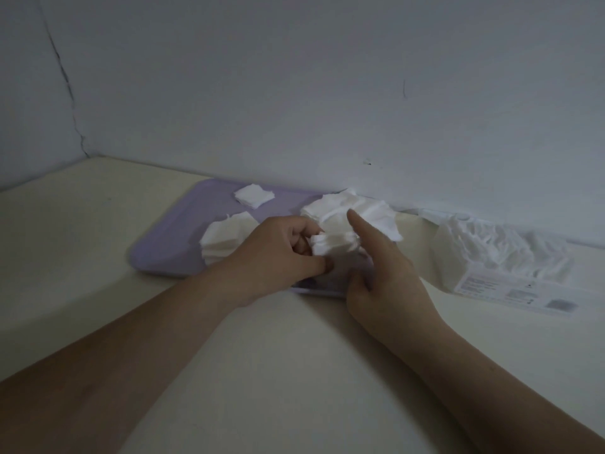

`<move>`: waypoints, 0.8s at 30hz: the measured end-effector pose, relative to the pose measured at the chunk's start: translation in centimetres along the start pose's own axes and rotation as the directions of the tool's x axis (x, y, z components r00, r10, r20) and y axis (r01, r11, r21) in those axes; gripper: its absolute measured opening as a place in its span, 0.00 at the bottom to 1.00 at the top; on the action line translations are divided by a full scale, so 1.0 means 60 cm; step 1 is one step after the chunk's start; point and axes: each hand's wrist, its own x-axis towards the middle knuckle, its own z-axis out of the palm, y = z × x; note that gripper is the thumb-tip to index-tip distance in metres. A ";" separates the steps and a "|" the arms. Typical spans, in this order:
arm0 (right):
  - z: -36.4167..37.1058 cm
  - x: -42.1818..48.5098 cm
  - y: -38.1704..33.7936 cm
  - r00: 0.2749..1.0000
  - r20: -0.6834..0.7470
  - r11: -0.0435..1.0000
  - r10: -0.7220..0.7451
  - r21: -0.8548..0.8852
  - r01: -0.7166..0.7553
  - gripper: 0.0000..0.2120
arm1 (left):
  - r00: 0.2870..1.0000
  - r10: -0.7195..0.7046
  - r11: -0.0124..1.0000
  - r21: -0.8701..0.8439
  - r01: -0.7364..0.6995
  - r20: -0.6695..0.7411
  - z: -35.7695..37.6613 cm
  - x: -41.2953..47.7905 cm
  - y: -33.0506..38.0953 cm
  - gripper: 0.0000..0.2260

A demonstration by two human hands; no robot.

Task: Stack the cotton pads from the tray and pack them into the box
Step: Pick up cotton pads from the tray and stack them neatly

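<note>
A lilac tray (170, 244) lies on the cream table against the wall. My left hand (278, 253) grips a small stack of white cotton pads (334, 244) just above the tray's front part. My right hand (383, 270) is at the stack's right side, its index finger straight and pointing up along the pads; its other fingers are hidden. Loose pads lie on the tray: a small pile at the back (253, 195), a heap to the left (226, 237) and a bigger heap at the right (360, 208). The box (501, 270), white and open-topped, stands to the right with pads inside.
A pale wall (294, 93) runs close behind the tray and box, meeting a side wall at the far left corner. Bare table surface (294, 355) stretches in front of the tray, between my forearms.
</note>
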 end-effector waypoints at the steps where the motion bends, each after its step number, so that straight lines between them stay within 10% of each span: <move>1: 0.001 -0.001 0.003 0.999 0.009 0.998 -0.047 -0.052 0.047 0.36 | 1.000 0.002 1.000 0.008 -0.002 0.006 0.000 -0.001 0.000 0.10; 8: 0.008 0.004 0.013 0.987 0.055 0.963 -0.152 -0.217 0.161 0.35 | 1.000 0.020 0.999 0.042 -0.021 0.023 -0.001 -0.002 -0.002 0.13; 24: -0.005 0.012 0.022 0.992 -0.100 0.996 -0.071 0.053 0.077 0.12 | 0.997 0.070 0.959 0.278 -0.056 -0.038 -0.009 -0.019 0.028 0.16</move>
